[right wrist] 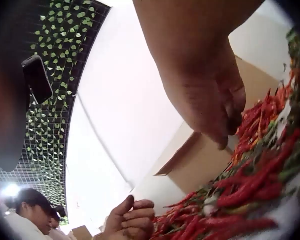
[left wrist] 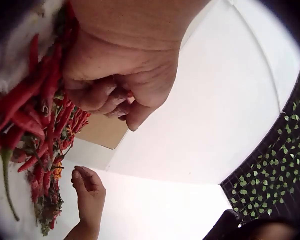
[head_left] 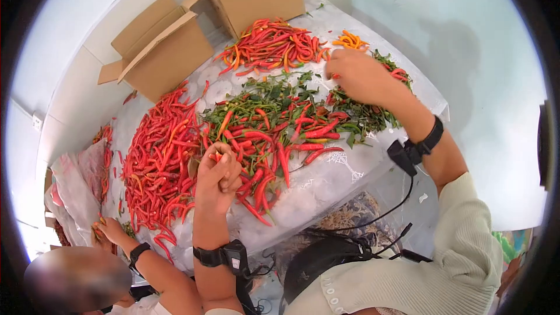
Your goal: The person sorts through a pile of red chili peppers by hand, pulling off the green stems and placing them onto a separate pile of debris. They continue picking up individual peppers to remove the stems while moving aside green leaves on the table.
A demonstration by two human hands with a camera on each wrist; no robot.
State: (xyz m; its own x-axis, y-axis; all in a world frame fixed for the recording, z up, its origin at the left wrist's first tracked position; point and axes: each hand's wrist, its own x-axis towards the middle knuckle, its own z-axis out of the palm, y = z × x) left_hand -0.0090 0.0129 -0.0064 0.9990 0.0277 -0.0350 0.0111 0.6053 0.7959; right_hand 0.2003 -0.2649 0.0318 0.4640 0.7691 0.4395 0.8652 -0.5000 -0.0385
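Observation:
The left hand (head_left: pixel 219 179) is raised over the near edge of the red and green chillies (head_left: pixel 256 134). Its fingers are curled, and it pinches a small red chilli (head_left: pixel 218 156), mostly hidden; a speck of red shows within the left hand (left wrist: pixel 125 85) in the left wrist view. The right hand (head_left: pixel 361 79) hovers over the leafy stems (head_left: pixel 364 114), close to the small yellow chilli pile (head_left: pixel 350 41). In the left wrist view the right hand (left wrist: pixel 90 195) has loosely bent fingers with nothing visible between them.
A red chilli pile (head_left: pixel 274 46) lies at the back, a larger red pile (head_left: pixel 160 157) at the left. Two cardboard boxes (head_left: pixel 169 52) stand behind them. At the lower left another person's hand (head_left: pixel 114 233) works beside a plastic bag (head_left: pixel 81 192).

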